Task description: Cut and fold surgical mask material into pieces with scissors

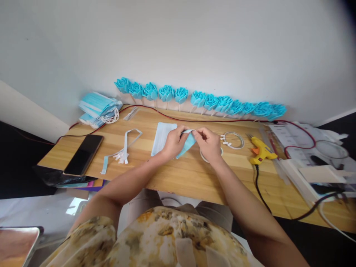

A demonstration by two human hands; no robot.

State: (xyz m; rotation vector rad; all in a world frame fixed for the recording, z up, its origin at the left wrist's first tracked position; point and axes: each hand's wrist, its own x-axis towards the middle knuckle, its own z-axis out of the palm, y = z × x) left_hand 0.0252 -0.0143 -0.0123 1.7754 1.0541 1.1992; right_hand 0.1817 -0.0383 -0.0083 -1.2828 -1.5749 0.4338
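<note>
Between my two hands is a light blue piece of face-mask fabric (187, 144), its lower corner hanging toward the table. My left hand (175, 142) pinches its upper left edge. On the other side, my right hand (208, 142) has the top right corner between closed fingers. Beneath my left hand a pale blue mask sheet (162, 135) lies flat on the wooden table. Part of a white tape roll (221, 152) shows under my right hand; the rest is hidden.
Blue fabric roses (167, 93) on sticks line the wall. At left are stacked face masks (97, 104), a phone (83, 155) and cut-off strips (124, 152). A tape ring (234, 140), a yellow glue gun (262, 150) and its black cable (257, 185) lie right, beside a white box (302, 178).
</note>
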